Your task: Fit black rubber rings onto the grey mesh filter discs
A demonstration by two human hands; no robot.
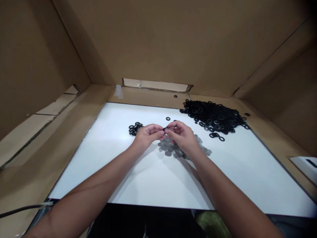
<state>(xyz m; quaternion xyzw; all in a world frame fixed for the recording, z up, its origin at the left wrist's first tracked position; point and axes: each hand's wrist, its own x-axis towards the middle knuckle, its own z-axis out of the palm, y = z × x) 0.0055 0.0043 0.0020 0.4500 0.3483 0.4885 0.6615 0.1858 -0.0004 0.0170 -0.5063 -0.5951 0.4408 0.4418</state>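
Above the white board, my left hand [150, 135] and my right hand [180, 133] meet, their fingertips closed on one small black rubber ring [165, 129]. Whether a disc sits inside that ring I cannot tell. Under and beside my right hand lies a spread of thin grey discs [170, 148], partly covered by the hand. Just left of my left hand is a small cluster of black rings with grey centres [135, 128]. One more black ring with a pale centre [168, 118] lies beyond my fingers.
A large heap of black rings [215, 115] covers the board's back right, with a few loose rings [217, 136] in front. Cardboard walls [158, 43] enclose the white board [153, 185]. A slot [158, 85] is cut in the back wall. A cable [24, 208] enters at lower left.
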